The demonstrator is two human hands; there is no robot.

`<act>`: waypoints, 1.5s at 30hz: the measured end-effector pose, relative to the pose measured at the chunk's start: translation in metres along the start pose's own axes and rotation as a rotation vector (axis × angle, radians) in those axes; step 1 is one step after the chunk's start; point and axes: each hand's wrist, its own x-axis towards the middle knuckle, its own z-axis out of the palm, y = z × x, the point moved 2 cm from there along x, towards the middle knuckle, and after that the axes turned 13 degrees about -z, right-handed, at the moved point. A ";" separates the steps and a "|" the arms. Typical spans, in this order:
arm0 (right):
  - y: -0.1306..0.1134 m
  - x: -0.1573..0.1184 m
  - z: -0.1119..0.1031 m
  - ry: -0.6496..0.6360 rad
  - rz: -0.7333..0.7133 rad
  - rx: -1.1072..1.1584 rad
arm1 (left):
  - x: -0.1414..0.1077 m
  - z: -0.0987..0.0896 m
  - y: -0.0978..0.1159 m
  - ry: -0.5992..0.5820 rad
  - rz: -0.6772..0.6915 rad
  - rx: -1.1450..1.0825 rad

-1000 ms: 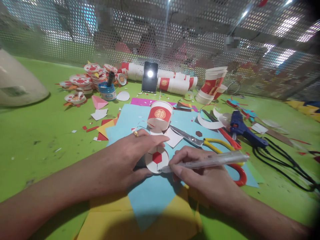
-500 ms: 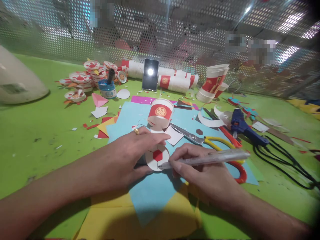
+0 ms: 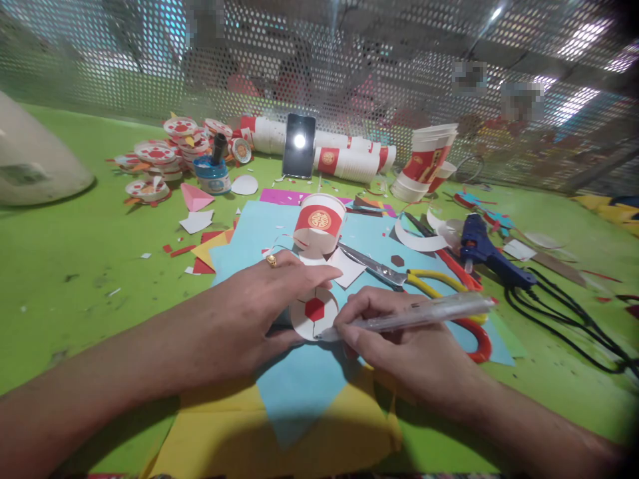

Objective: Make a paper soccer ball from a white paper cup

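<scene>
My left hand (image 3: 259, 306) steadies a white paper disc (image 3: 327, 313), its thumb at the lower rim and its fingers across the top. On the disc is a red hexagon (image 3: 314, 309) with thin dark lines running out from it. My right hand (image 3: 384, 326) grips a clear pen (image 3: 424, 313), whose tip touches the disc near its bottom edge. Just beyond my left fingers a red and white paper cup (image 3: 319, 223) stands on light blue paper (image 3: 249, 226). Scissors (image 3: 384, 271) with yellow and red handles lie behind my right hand, beside a white paper scrap (image 3: 348, 267).
A blue glue gun (image 3: 482, 246) with black cable lies right. Stacked paper cups (image 3: 349, 164) and a phone (image 3: 299, 146) are at the back. Left are an ink bottle (image 3: 213, 174) and several red-dotted paper crafts (image 3: 154, 152). Yellow paper (image 3: 210, 432) lies in front.
The pen tip has moved slightly down toward the disc's lower edge, and the dark line there reaches further. My left hand stays on the disc.
</scene>
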 end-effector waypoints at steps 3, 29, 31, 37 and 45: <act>0.000 0.000 -0.001 -0.009 0.006 0.004 | 0.000 -0.001 0.000 -0.006 -0.008 -0.006; 0.016 -0.001 -0.008 -0.003 0.001 0.111 | -0.001 -0.006 0.010 -0.092 -0.140 -0.109; 0.014 -0.001 -0.008 0.006 0.005 0.112 | -0.001 -0.005 0.009 -0.091 -0.146 -0.110; 0.013 0.002 -0.007 0.041 0.005 0.084 | -0.002 -0.004 0.008 -0.088 -0.141 -0.101; 0.007 0.003 -0.006 0.008 0.027 0.121 | 0.000 -0.006 0.010 -0.109 -0.147 -0.079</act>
